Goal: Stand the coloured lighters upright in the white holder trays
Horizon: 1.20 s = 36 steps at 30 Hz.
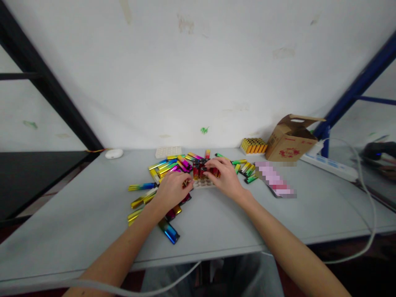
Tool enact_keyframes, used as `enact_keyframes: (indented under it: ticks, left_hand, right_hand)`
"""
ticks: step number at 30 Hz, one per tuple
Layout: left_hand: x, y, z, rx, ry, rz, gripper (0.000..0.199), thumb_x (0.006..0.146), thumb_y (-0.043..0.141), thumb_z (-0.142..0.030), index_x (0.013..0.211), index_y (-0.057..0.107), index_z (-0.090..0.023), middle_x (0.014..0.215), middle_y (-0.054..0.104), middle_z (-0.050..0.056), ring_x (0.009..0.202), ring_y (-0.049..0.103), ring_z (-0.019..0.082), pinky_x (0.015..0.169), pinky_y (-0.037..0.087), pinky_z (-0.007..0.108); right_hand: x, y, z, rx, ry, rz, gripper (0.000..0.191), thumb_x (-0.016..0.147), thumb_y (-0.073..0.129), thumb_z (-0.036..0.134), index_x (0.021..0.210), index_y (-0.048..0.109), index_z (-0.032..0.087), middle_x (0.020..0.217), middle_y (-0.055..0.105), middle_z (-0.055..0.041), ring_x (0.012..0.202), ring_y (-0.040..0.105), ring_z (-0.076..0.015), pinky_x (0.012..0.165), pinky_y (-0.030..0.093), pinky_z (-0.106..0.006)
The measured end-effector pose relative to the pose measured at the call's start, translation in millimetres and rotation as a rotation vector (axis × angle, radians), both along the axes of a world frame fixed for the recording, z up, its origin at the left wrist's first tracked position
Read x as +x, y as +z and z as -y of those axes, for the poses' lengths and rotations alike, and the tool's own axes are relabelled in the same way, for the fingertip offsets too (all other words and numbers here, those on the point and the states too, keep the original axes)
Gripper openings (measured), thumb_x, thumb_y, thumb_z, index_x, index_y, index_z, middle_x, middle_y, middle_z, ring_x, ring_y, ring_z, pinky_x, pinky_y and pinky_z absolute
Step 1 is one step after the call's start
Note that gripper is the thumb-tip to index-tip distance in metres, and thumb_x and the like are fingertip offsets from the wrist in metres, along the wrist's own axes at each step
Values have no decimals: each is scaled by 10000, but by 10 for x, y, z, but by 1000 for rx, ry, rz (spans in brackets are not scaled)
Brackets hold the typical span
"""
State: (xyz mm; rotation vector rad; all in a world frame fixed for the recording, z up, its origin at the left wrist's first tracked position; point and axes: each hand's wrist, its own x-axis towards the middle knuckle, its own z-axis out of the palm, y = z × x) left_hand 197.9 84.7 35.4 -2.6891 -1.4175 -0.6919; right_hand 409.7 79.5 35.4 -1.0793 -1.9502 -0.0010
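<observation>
Several shiny, coloured lighter-like pieces with dark ends lie in a loose pile around my left hand (175, 187). Its fingers are curled closed around a small dark and orange lighter (186, 182), mostly hidden by the hand. A pale tray with round holes (204, 183) stands in front of me, with red, black-topped lighters (196, 170) upright at its back. My right hand (225, 176) reaches over the tray, thumb and fingers pinched on the top of one of these red lighters. A blue lighter (169, 231) lies nearest the table edge.
A second pale holed tray (168, 152) lies by the wall. Orange pieces fill another tray (254, 146) beside an open cardboard box (291, 140). A phone-like object (275, 179), blurred out, lies right of green lighters (251, 179). A power strip (329, 166), white case (114, 154) and cable (373, 206) are around.
</observation>
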Motion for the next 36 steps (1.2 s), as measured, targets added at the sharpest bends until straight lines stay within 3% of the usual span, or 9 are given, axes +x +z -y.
enact_keyframes:
  ticks: [6, 13, 17, 21, 24, 26, 30, 36]
  left_hand:
    - [10, 0, -2, -37, 0, 28, 164, 850, 551, -273, 830, 697, -203, 794, 727, 43, 777, 655, 217, 787, 471, 343]
    - [17, 12, 6, -37, -13, 22, 161, 857, 536, -239, 833, 689, -195, 826, 727, 49, 807, 650, 218, 818, 462, 355]
    - [2, -30, -18, 7, -24, -5, 170, 859, 548, -284, 858, 684, -181, 864, 722, 71, 852, 642, 234, 836, 460, 373]
    - [-18, -85, -44, 35, -17, -4, 239, 835, 596, -358, 945, 680, -164, 962, 714, 102, 933, 630, 260, 878, 457, 399]
    - [-19, -96, -54, 48, -78, 7, 208, 836, 612, -356, 905, 698, -180, 956, 719, 85, 929, 628, 248, 875, 457, 394]
    - [-11, -89, -53, 39, -139, 16, 174, 848, 606, -326, 839, 711, -188, 883, 726, 66, 876, 633, 228, 847, 461, 378]
    - [14, -80, -37, -20, -242, 30, 130, 844, 607, -233, 808, 725, -192, 835, 720, 50, 817, 630, 197, 781, 473, 329]
    - [33, -111, -23, -44, -276, 36, 142, 841, 599, -164, 825, 736, -197, 875, 712, 53, 840, 620, 194, 778, 476, 321]
  right_hand:
    - [15, -28, -46, 72, 15, 6, 144, 846, 601, 215, 941, 707, 238, 943, 709, -71, 1090, 555, -254, 956, 454, -457]
    - [-1, 23, 4, 96, 18, 35, 181, 858, 568, 241, 975, 703, 215, 1132, 634, -100, 1120, 517, -246, 984, 438, -452]
    - [48, 62, 1, 41, 36, 2, 238, 869, 545, 258, 1077, 649, 208, 1140, 620, -105, 1108, 531, -242, 989, 429, -440]
    - [197, 45, -91, -20, -69, -121, 346, 897, 508, 344, 1187, 567, 167, 1163, 624, -141, 1112, 544, -261, 990, 415, -446]
    - [299, -3, -167, -205, -87, -215, 426, 945, 401, 424, 1267, 503, 165, 1131, 649, -142, 1046, 596, -251, 941, 443, -437]
    - [329, -36, -200, -308, -68, -247, 452, 959, 345, 468, 1261, 510, 175, 1088, 668, -123, 1009, 615, -237, 913, 457, -416]
    - [317, -87, -233, -361, -33, -310, 506, 948, 311, 553, 1176, 578, 189, 1123, 657, -99, 1068, 593, -220, 963, 433, -383]
    - [324, -146, -278, -428, 20, -360, 601, 943, 242, 609, 1126, 622, 181, 1145, 653, -106, 1108, 572, -212, 1053, 374, -404]
